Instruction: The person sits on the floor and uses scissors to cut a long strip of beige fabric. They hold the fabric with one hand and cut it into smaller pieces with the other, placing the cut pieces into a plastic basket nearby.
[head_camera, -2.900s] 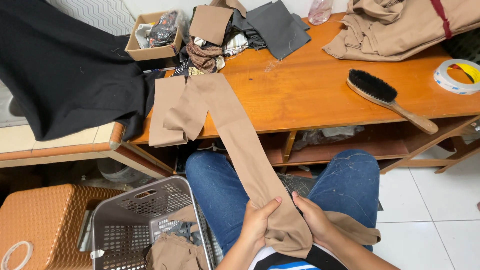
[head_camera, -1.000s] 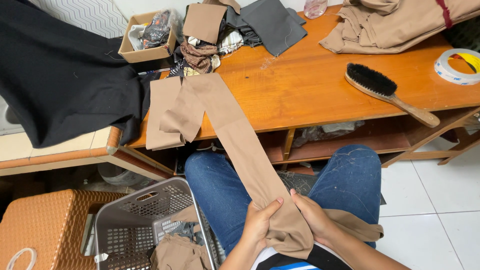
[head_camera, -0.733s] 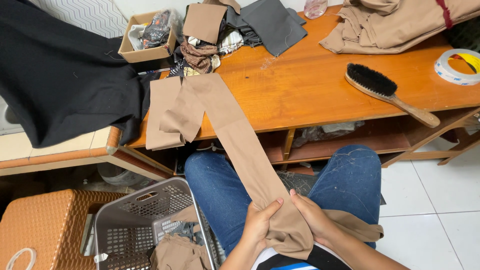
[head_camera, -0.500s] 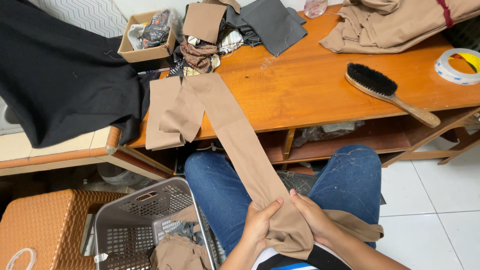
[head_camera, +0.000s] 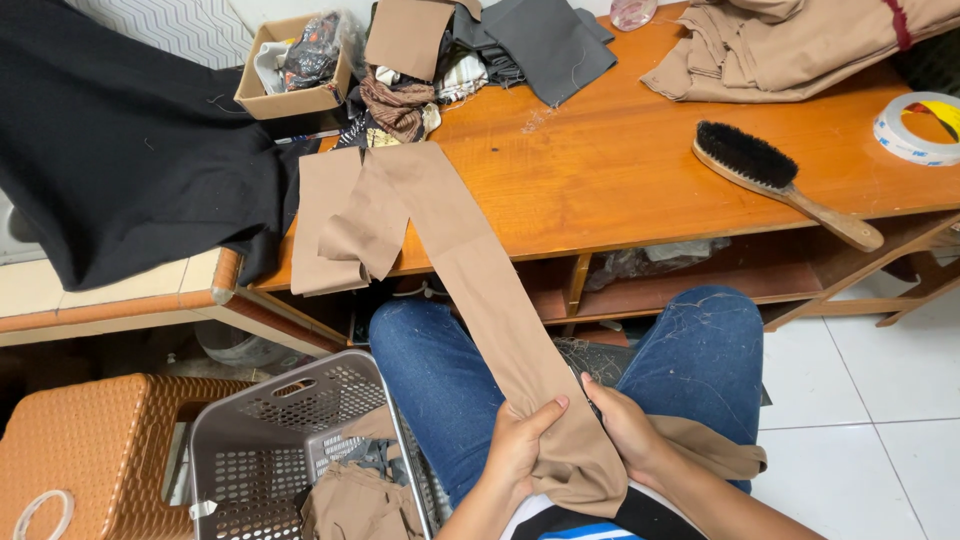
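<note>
A long tan fabric strip (head_camera: 470, 270) runs from the wooden table (head_camera: 620, 180) down over its front edge into my lap. My left hand (head_camera: 518, 447) grips the strip's near end from the left, thumb lying across the cloth. My right hand (head_camera: 628, 430) holds the same end from the right, fingers pressed into the bunched fabric. The strip's far end lies folded on the table's left corner. I sit in blue jeans (head_camera: 700, 350), knees under the table edge.
A wooden-handled brush (head_camera: 780, 178) and a tape roll (head_camera: 915, 125) lie at the table's right. Tan cloth pile (head_camera: 800, 45), grey fabric (head_camera: 545, 40) and a cardboard box (head_camera: 295, 65) sit at the back. Black cloth (head_camera: 120, 150) drapes left. A grey basket (head_camera: 300, 450) and orange stool (head_camera: 90, 450) stand below.
Both hands keep the same grip on the strip's near end. The view has shifted only slightly; nothing on the table has moved.
</note>
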